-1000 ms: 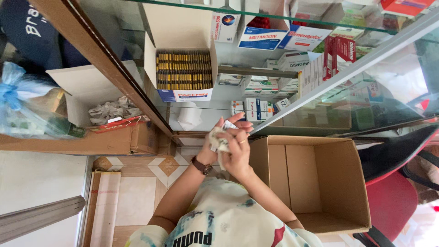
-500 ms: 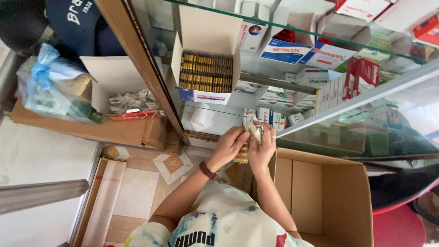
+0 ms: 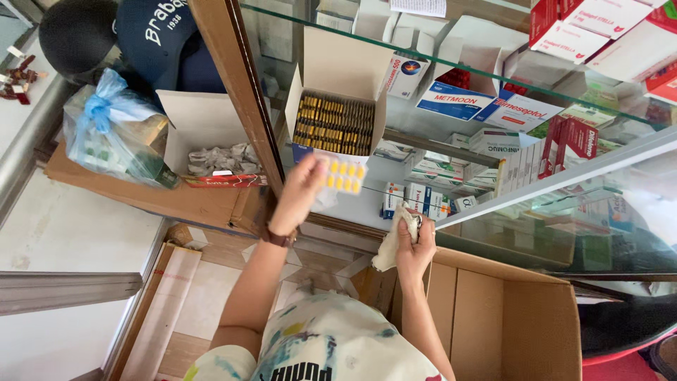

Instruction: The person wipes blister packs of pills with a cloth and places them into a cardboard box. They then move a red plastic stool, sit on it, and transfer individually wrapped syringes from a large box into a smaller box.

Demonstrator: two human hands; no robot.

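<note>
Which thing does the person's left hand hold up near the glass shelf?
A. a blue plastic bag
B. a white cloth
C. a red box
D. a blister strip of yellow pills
D: the left hand holds the blister strip of yellow pills below the open box of strips, while the right hand grips the white cloth.

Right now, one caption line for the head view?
Left hand lifts a yellow-pill blister strip toward the open white carton; right hand clutches a white cloth.
</note>
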